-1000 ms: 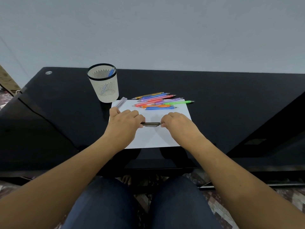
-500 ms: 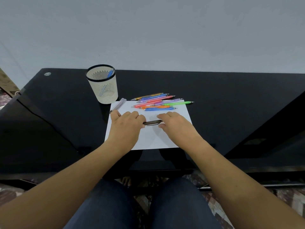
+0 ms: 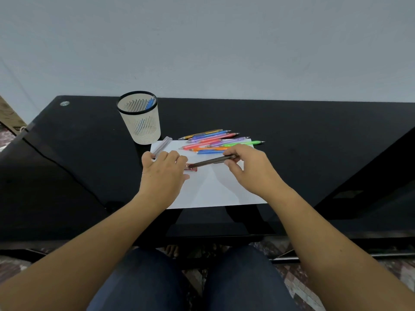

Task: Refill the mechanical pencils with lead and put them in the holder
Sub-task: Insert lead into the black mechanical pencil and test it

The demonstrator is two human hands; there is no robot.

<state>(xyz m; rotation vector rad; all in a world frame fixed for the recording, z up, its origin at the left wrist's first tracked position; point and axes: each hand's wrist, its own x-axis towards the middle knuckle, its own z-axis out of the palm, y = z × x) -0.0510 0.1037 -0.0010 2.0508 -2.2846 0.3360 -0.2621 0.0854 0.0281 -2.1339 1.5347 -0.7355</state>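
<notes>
One blue pencil (image 3: pixel 150 103) seen in the holder (image 3: pixel 143 131), about eight coloured pencils (image 3: pixel 211 142) heaped nearby, dark pencil (image 3: pixel 211 161) pinched by right hand (image 3: pixel 249 169), left hand (image 3: pixel 161 176) grip unclear.

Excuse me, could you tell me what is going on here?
A seated person is refilling mechanical pencils. Their right hand pinches a slim dark pencil, its tip at a small red lead case beside the left hand; whether that hand grips it is unclear. Colourful plastic pencils lie heaped at the white paper sheet's far edge, and one blue pencil stands in the cream mesh holder on the black glass desk.
</notes>
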